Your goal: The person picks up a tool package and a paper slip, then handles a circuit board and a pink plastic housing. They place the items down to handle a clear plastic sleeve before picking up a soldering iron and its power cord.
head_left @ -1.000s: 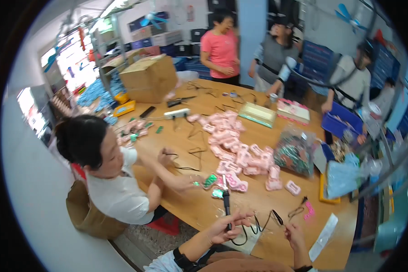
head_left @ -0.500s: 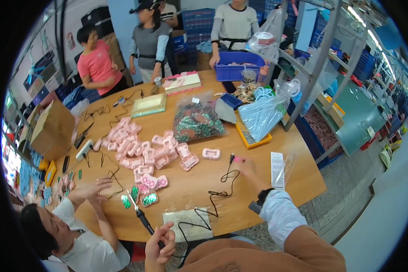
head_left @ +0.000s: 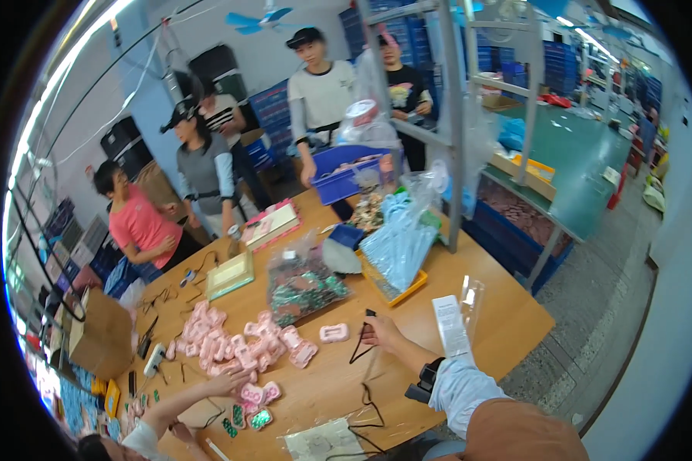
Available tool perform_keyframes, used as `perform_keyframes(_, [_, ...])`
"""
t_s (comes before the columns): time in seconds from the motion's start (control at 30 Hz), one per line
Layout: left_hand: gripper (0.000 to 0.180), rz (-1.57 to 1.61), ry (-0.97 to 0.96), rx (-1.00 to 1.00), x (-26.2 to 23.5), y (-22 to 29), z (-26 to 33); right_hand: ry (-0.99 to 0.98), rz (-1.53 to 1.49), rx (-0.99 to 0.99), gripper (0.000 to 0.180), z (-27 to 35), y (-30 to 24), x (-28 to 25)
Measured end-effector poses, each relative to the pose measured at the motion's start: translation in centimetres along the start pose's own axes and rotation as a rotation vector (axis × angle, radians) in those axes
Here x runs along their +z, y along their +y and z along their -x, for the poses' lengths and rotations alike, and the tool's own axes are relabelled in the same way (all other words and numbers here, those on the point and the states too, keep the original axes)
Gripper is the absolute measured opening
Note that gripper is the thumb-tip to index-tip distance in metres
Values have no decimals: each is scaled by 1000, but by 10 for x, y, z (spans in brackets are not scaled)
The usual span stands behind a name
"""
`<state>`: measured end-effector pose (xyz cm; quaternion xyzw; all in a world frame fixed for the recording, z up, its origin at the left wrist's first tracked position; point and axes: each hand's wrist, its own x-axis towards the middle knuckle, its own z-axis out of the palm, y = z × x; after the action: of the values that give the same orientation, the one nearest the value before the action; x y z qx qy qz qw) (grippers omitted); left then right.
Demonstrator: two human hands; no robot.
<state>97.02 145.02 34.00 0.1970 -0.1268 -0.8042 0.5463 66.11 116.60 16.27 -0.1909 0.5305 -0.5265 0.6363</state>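
My right hand (head_left: 382, 335) is closed on the black plug (head_left: 370, 313) of a cord, held just above the table in front of me. The black cord (head_left: 367, 393) runs from it toward the near edge, past a pale sheet (head_left: 323, 441). My left hand is out of view. Left of my right hand lies a single pink plastic case (head_left: 334, 333), and farther left a pile of similar pink cases (head_left: 215, 343). Beside the pile are cases with shiny green pieces (head_left: 261, 418). A co-worker's hand (head_left: 233, 382) reaches to the pile's near side.
A bag of green and brown pieces (head_left: 304, 288), a yellow tray (head_left: 396, 290) with blue strips, and a blue bin (head_left: 346, 170) stand farther back. A white printed card (head_left: 451, 326) lies right of my hand. A metal rack (head_left: 447, 115) rises behind. Several people stand around the table.
My view has swung up and right. My right hand has picked up the cord's plug. My left hand, which held a black-handled pen-like tool with a metal tip, has left the view.
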Motion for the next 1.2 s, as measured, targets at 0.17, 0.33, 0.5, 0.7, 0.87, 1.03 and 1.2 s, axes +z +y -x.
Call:
perform_keyframes(0.17, [44,35,-273,12,26,-7,12,-425,-425,-101,20,106,-93,-51])
perform_keyframes(0.33, [41,-242,-249,24,44,-45,39,-737,-578,-312,21,219,-126,-160])
perform_keyframes(0.5, [34,-520,-36,-214,59,-120,26,-389,-565,-345,20,310,-104,-211])
perform_keyframes(0.7, [41,-489,-186,-389,92,-252,-25,56,-270,-757,18,358,-73,-179])
perform_keyframes(0.87, [48,-537,-162,-379,122,-344,-46,280,123,-1155,16,356,-80,-201])
perform_keyframes(1.03, [52,-470,-108,-393,149,-452,-59,59,-373,-725,15,324,-100,-297])
perform_keyframes(1.2, [43,-476,180,-547,182,-536,-88,211,-206,-754,23,301,-124,-393])
